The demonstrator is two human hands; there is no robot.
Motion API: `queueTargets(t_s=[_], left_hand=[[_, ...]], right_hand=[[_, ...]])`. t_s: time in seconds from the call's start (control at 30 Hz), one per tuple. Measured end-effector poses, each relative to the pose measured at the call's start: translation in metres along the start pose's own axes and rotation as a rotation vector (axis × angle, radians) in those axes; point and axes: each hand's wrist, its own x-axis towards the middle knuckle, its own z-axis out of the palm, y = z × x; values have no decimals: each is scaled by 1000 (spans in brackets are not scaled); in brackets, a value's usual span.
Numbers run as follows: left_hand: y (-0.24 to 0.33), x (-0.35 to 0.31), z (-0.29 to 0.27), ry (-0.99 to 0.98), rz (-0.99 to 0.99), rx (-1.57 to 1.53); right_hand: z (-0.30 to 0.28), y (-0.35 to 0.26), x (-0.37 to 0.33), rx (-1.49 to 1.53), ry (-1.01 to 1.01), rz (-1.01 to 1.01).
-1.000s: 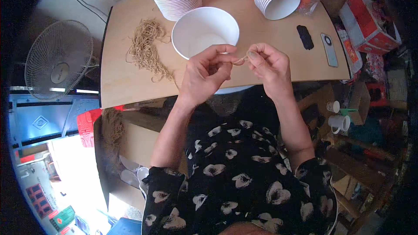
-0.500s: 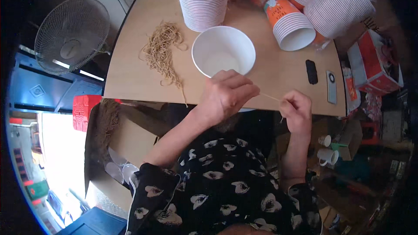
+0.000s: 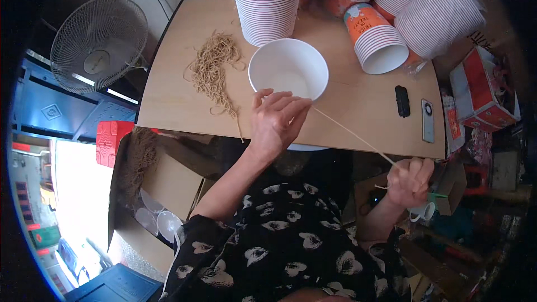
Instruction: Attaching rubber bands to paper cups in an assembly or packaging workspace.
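A white paper bucket [image 3: 288,67] stands mouth up near the table's front edge. Against its near rim, my left hand [image 3: 275,123] is closed, fingertips pinching a thin beige cord [image 3: 351,133]. From there the cord runs taut, down to the right, into my right hand [image 3: 409,183]. That hand is closed around it beyond the table's front edge, a short tail sticking out on its left. Whether the cord passes through the bucket's wall is hidden behind my left fingers. Left of the bucket lies a tangled pile of similar cords [image 3: 215,67].
Behind the bucket rises a tall stack of orange and white paper buckets [image 3: 265,14]. Further bucket stacks [image 3: 383,50], some wrapped in plastic, lie back right. A black object [image 3: 402,101] and a phone [image 3: 427,121] rest at right. A fan [image 3: 98,45] stands left, above an open carton [image 3: 168,182].
My right hand has moved right and down, and a longer, straight stretch of cord now shows between the hands. My left hand stays by the rim, its fingers turned.
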Motion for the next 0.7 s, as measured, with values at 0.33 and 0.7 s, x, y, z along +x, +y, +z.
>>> queueTargets(t_s=[0.33, 0.7], left_hand=[[-59, 18, -63, -315, 78, 229], [9, 28, 6, -90, 68, -290]], right_hand=[[-13, 17, -2, -70, 424, -30], [-20, 87, 54, 339, 587, 43]])
